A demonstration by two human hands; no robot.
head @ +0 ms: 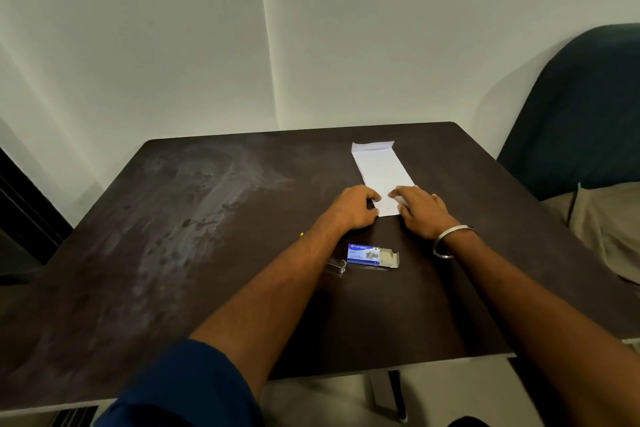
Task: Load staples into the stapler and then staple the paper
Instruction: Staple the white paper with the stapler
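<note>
1. We see a dark brown table (214,218) set against a pale wall (173,45), with cloudy streaks across its left half.
2. The folded white paper (381,170) lies flat on the far right part of the table, its long side running away from us and its far end turned up in a flap.
3. The left hand (355,206) rests on the near left corner of the paper. Its fingers are curled down together; we cannot tell whether they pinch the sheet or only press it.
4. The right hand (420,208) rests on the near right corner, fingers fairly straight and close together, lying flat on the sheet. A metal bangle (446,239) circles its wrist.
5. The blue staple box (372,255) lies on the table between the two forearms, near the hands, with its right end flap open.
6. The stapler (337,265), a small metallic item, lies just beside the left end of the box, partly hidden by the left forearm.
7. A dark blue chair (588,107) stands at the right of the table.
</note>
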